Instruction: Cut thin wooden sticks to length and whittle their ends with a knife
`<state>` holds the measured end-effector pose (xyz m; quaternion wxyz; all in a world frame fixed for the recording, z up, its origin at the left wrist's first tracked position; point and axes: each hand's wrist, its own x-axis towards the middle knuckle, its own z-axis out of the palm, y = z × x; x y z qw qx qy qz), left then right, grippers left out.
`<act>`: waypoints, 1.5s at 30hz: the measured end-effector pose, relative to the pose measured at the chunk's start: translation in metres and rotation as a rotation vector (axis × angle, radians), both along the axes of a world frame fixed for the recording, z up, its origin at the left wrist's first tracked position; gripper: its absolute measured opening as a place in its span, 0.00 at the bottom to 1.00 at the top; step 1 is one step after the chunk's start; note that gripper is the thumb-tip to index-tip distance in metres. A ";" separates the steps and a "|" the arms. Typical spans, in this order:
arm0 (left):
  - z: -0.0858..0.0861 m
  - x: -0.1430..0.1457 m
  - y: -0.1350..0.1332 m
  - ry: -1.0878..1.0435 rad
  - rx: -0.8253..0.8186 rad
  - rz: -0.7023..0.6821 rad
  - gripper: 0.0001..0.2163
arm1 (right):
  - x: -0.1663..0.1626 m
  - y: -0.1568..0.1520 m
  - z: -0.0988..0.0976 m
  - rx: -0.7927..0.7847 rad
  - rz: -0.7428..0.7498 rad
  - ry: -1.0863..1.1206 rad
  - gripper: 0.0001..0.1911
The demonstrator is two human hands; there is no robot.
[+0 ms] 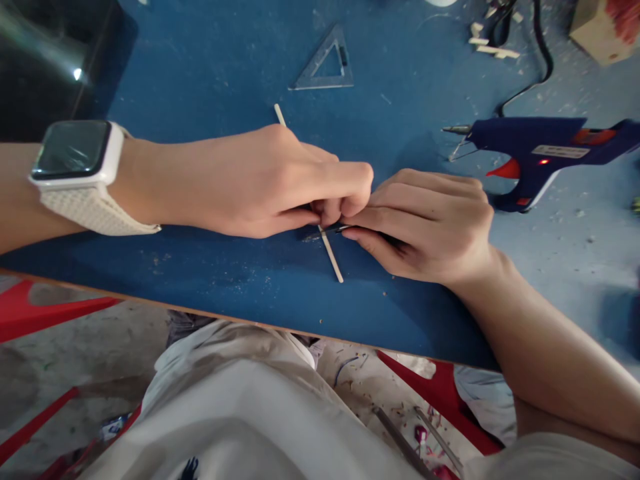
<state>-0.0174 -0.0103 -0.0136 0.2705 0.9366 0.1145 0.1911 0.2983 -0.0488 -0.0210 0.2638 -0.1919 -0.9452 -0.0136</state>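
My left hand [280, 180], with a watch [73, 150] on its wrist, is closed on a thin pale wooden stick [332, 257] on the blue table. One end of the stick shows beyond the knuckles, the other below the fingers. My right hand [430, 220] is closed around a small knife [340, 229], most of which its fingers hide. The dark blade lies across the stick, just below my left fingertips. Both hands touch at the fingers.
A blue glue gun [530, 150] with a lit red light lies to the right, its cord [543, 60] running back. A clear set square [325, 63] lies behind my hands. Pale wood pieces [493, 47] and a wooden block [595, 37] are at back right. The table edge [225, 317] is near my body.
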 end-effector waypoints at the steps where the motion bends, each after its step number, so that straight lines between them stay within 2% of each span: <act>1: 0.000 0.000 0.000 0.014 -0.014 0.011 0.17 | 0.001 0.000 -0.001 0.005 0.004 0.007 0.03; 8: 0.002 -0.001 0.000 0.092 -0.116 0.070 0.21 | 0.003 0.006 -0.005 -0.003 0.055 0.061 0.03; 13: 0.005 0.001 -0.003 0.110 -0.074 0.088 0.21 | -0.008 0.007 -0.008 0.000 0.133 0.139 0.09; 18: 0.006 0.002 -0.002 0.085 -0.008 0.073 0.19 | -0.006 0.008 -0.003 0.002 0.140 0.105 0.08; 22: 0.005 0.003 -0.001 0.022 0.018 0.045 0.16 | 0.001 0.012 0.000 0.029 0.126 0.072 0.05; 30: 0.005 0.001 -0.003 0.051 -0.052 0.055 0.22 | 0.006 0.010 -0.004 0.031 0.104 0.095 0.08; 33: 0.006 0.001 -0.004 0.062 -0.110 0.069 0.20 | 0.010 0.007 -0.004 -0.016 0.055 0.068 0.08; 36: 0.007 0.000 -0.005 0.080 -0.130 0.064 0.21 | 0.010 0.005 -0.005 0.009 0.051 0.026 0.06; 40: 0.006 -0.001 -0.004 0.083 -0.028 0.077 0.22 | 0.006 0.005 -0.006 0.023 0.038 0.027 0.06; 45: 0.004 0.001 -0.003 -0.026 0.111 0.020 0.12 | 0.009 0.004 -0.003 0.035 0.036 0.019 0.05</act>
